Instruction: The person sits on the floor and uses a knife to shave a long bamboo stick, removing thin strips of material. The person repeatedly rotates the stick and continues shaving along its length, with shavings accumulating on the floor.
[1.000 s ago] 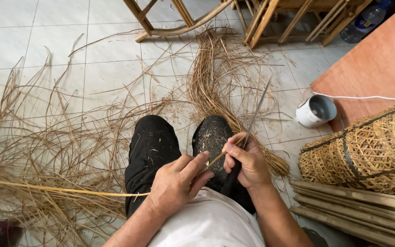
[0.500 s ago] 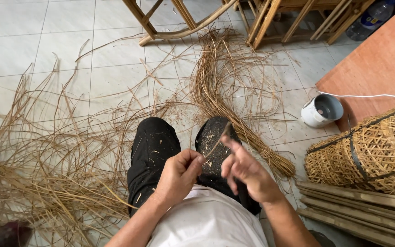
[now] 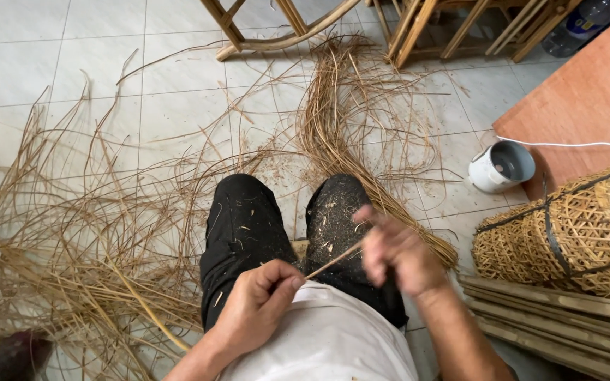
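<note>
I sit on a tiled floor in black trousers (image 3: 245,233) flecked with shavings. My left hand (image 3: 259,310) rests in my lap and pinches one end of a thin rattan strip (image 3: 330,262) between thumb and fingers. The strip runs up and right across my knee to my right hand (image 3: 397,257). That hand is blurred by motion, its fingers curled over the strip's far end. Whether it grips the strip or a tool is unclear.
Loose rattan strips (image 3: 72,261) cover the floor at left, with a curved bundle (image 3: 340,134) ahead. A woven basket (image 3: 580,233) lies on wooden slats (image 3: 552,324) at right. Beyond it are a white cup (image 3: 500,167), a reddish board (image 3: 587,99) and wooden frames (image 3: 418,28).
A long thin blade stood up from my right hand a second ago; it no longer shows. Both hands have dropped lower into my lap, and the strip now lies short between them.
</note>
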